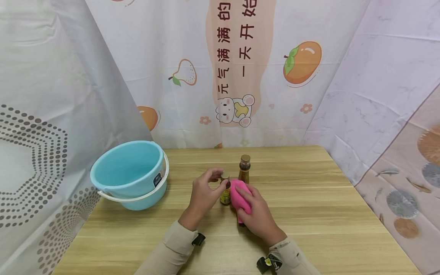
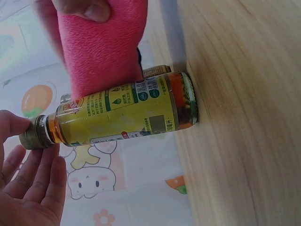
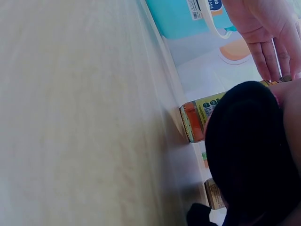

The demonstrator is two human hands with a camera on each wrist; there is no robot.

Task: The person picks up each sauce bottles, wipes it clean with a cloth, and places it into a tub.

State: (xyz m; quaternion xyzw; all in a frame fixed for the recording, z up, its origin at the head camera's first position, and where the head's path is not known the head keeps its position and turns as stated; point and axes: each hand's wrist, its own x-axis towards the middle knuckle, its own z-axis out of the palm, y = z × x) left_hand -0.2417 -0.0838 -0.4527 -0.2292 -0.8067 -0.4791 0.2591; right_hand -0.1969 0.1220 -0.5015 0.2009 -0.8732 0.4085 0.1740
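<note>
Your left hand (image 1: 204, 194) pinches the cap (image 1: 225, 176) of a yellow-labelled bottle (image 1: 225, 197) standing on the table (image 1: 309, 214). Your right hand (image 1: 258, 217) grips a pink cloth (image 1: 239, 196) against that bottle's right side. Just behind the cloth, you have a gold-capped bottle (image 1: 244, 169). To your left sits a blue bucket (image 1: 137, 189), its white handle (image 1: 137, 199) lowered toward you. A fruit-print curtain (image 1: 192, 103) hangs beyond.

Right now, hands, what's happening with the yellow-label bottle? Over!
Left hand pinching cap of yellow-label bottle. Right hand holding pink cloth against it. Bottle upright on table. Second bottle close by, maybe in the way.
</note>
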